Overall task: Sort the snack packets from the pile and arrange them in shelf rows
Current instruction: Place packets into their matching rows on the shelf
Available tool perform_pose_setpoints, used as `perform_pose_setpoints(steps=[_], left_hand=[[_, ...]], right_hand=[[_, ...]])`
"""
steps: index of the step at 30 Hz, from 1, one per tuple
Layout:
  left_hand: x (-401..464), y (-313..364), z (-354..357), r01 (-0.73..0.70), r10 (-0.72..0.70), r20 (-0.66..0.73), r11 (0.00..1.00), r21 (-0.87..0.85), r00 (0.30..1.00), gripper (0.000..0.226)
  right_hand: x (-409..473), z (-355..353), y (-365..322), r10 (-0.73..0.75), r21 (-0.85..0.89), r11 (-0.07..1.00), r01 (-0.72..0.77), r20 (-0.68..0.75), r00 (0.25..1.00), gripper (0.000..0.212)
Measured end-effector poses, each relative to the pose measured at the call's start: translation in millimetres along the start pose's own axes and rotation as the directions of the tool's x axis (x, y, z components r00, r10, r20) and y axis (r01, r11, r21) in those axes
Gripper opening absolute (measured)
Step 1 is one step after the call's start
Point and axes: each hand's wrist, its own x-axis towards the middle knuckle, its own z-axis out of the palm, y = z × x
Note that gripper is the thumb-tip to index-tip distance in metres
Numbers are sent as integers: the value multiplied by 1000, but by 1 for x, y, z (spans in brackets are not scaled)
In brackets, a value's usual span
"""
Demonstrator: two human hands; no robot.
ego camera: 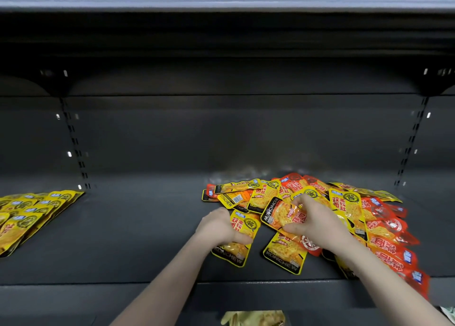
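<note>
The word KONCHEW ran in black bands along the bottom edges of several yellow packets, clearest on the one the left hand (221,227) gripped, a yellow packet (240,239) lying at the near left edge of the pile (320,210). The same brand showed on a loose yellow packet (285,253) just beside it. The right hand (317,223) pinched an orange-fronted packet (280,213), tilted, its KONCHEW band turned sideways. Red Chinese characters and a round dark emblem sat on the yellow fronts; small blue tags marked the red ones, too blurred to read. The pile of mixed yellow and red packets lay on the dark shelf (147,227), right of centre, its far right side partly covered by the right forearm. At the left edge, rows of yellow packets (32,215) overlapped, cut off by the frame. A pale object (253,318) at the bottom edge was too cropped to identify
</note>
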Motion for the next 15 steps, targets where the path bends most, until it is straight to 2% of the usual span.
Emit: perform_pose_setpoints(steps=[4,6,9,13,15], left_hand=[[-1,-12,-2,-56,52,-24,978,-199,998,35],[-5,-18,-6,-80,65,-57,944,-320,996,36],[-12,-34,-15,-67,7,-143,904,-422,990,41],[-27,-65,-37,-52,-89,-235,843,-535,968,43],[-40,-82,-53,-52,-126,-273,825,-562,954,45]], right_hand=[[3,-3,1,-10,175,985,5,28,1000,67],[7,-2,-1,-12,232,973,11,5,1000,68],[11,3,-11,-4,343,939,20,-49,999,58],[19,11,-42,-58,445,892,77,-57,997,22],[23,17,-64,-85,496,862,104,-61,995,21]])
